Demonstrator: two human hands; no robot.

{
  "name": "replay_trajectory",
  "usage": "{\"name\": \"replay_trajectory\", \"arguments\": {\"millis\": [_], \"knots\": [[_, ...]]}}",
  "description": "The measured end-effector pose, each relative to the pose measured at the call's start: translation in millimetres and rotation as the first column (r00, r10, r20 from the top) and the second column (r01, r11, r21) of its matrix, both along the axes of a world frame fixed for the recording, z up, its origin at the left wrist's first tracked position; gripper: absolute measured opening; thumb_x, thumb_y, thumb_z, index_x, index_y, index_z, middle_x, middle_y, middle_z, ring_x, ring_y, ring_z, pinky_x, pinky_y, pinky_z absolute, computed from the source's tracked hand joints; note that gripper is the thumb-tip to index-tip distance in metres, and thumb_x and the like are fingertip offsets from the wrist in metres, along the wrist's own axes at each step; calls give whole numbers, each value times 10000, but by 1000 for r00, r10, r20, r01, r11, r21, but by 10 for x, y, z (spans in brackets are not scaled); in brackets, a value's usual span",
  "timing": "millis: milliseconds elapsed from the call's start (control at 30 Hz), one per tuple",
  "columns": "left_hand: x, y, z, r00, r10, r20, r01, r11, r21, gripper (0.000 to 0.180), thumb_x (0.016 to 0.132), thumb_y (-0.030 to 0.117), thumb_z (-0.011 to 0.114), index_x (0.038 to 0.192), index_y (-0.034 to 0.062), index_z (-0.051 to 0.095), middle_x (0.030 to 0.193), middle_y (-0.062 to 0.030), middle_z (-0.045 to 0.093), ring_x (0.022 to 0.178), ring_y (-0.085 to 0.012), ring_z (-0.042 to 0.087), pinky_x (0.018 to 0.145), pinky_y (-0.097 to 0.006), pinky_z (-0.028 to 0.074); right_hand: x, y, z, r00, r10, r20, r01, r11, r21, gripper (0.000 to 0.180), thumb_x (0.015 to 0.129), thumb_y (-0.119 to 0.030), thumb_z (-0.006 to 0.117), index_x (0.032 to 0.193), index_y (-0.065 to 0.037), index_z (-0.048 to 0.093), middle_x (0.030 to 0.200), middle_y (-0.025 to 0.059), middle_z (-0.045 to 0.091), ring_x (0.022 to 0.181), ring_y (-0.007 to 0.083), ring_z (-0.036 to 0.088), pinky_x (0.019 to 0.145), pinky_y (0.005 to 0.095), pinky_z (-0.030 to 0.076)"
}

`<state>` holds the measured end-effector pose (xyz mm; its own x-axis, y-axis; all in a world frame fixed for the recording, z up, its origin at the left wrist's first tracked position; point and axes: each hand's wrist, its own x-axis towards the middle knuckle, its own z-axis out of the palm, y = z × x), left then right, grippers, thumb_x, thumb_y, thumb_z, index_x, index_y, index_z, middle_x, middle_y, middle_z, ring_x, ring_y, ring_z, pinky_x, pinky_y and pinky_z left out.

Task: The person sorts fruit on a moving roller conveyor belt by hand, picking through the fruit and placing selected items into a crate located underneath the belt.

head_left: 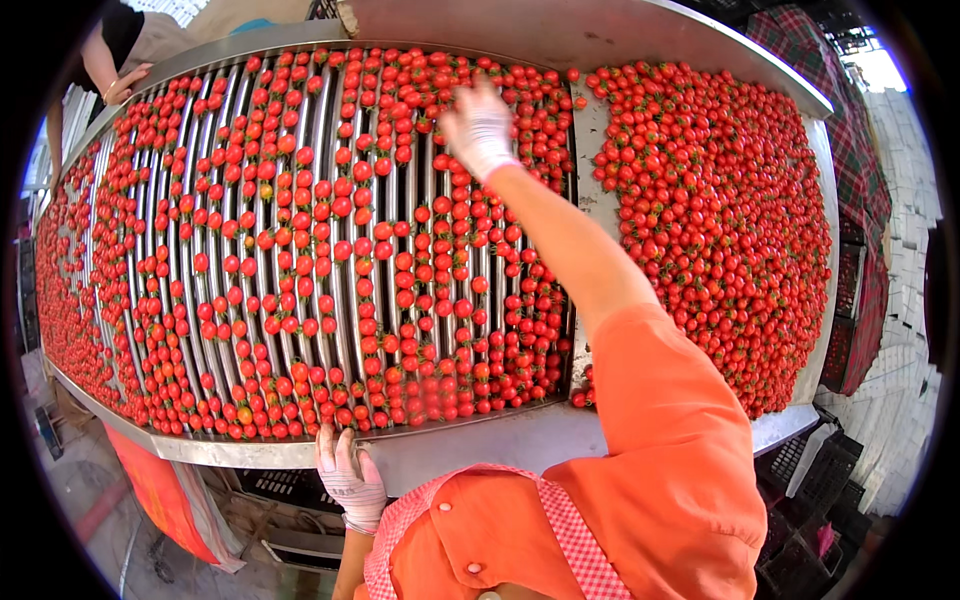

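Small red tomatoes with green stems lie in rows on a bed of metal rollers. My right hand, in a white fingertip-free glove, reaches across to the far side of the rollers, over the tomatoes there. Motion smears its fingers, so whether they hold a tomato is unclear. Close to my body, my left hand, gloved the same way, rests its bare, slightly spread fingertips on the near metal rim. The nearest tomatoes lie just beyond those fingertips.
A dense heap of tomatoes fills the metal tray at right, beyond a flat divider plate. Another person's hand touches the far left rim. Black crates stand low at right. Red cloth hangs below the near left edge.
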<state>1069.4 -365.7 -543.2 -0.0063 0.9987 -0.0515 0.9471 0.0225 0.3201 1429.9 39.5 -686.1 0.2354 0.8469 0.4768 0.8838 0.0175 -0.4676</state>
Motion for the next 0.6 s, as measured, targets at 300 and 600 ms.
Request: {"name": "replay_trajectory", "arguments": {"millis": [300, 600], "knots": [[-17, -105, -154, 1000, -18, 3, 18, 998, 55, 414, 790, 25, 601, 1203, 20, 635, 1416, -236, 510, 1293, -447, 483, 1074, -527, 404, -338, 634, -93, 905, 317, 284, -238, 930, -279, 577, 974, -469, 468, 1483, -197, 452, 1573, 52, 413, 1482, 268, 326, 1198, 543, 213], [68, -80, -167, 999, -35, 17, 35, 999, 33, 406, 787, 31, 583, 1189, 16, 638, 1391, -246, 535, 1266, -449, 508, 1066, -530, 411, 852, 587, -336, 894, 245, 376, -97, 924, -370, 414, 999, -390, 451, 1397, -338, 552, 1533, 58, 468, 1421, 315, 415, 1152, 483, 341]]}}
